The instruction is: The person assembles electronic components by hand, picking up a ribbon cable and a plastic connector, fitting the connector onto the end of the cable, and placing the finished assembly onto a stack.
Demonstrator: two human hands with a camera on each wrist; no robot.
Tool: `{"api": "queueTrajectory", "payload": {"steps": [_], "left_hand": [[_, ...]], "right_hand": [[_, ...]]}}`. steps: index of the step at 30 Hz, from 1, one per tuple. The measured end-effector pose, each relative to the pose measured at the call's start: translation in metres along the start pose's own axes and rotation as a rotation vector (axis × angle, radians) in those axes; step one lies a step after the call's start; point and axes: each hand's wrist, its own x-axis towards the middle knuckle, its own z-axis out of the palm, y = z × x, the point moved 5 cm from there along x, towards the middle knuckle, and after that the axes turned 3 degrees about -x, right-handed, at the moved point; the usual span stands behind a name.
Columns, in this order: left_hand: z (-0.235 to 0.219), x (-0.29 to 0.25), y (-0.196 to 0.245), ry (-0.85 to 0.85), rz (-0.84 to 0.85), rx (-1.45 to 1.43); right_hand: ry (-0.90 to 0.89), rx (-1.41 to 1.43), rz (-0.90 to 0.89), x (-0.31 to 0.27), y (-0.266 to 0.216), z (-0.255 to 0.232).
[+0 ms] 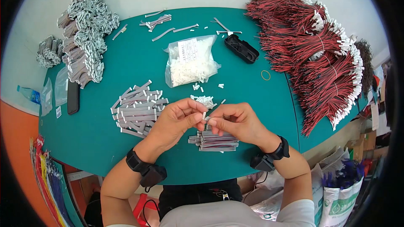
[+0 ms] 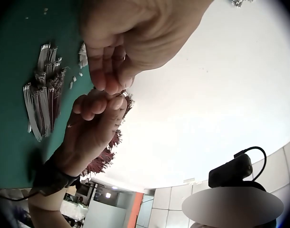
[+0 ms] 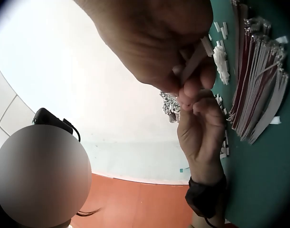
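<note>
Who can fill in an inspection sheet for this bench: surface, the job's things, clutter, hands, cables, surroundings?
Surface: teal green tabletop, crowded.
Job's things: small white plastic connector pinched between both hands; stack of grey flat ribbon cables beneath them.
Clutter: clear bag of white connectors; loose pile of grey ribbon cables; black oblong tray; yellow rubber band; black phone.
Hands: left hand and right hand meet at the fingertips.
Cables: bundled red and black wires on the far right; grey folded bundles far left.
Surroundings: white sacks on the floor.
</note>
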Motion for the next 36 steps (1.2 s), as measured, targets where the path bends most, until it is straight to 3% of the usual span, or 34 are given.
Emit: {"api": "queueTrajectory", "payload": {"steps": [36], "left_hand": [[0.0036,-0.0022,-0.0007,-0.034,0.006,0.031]], "right_hand": [[-0.006,0.021,0.058,-0.0019,0.0047,-0.0010]]}}
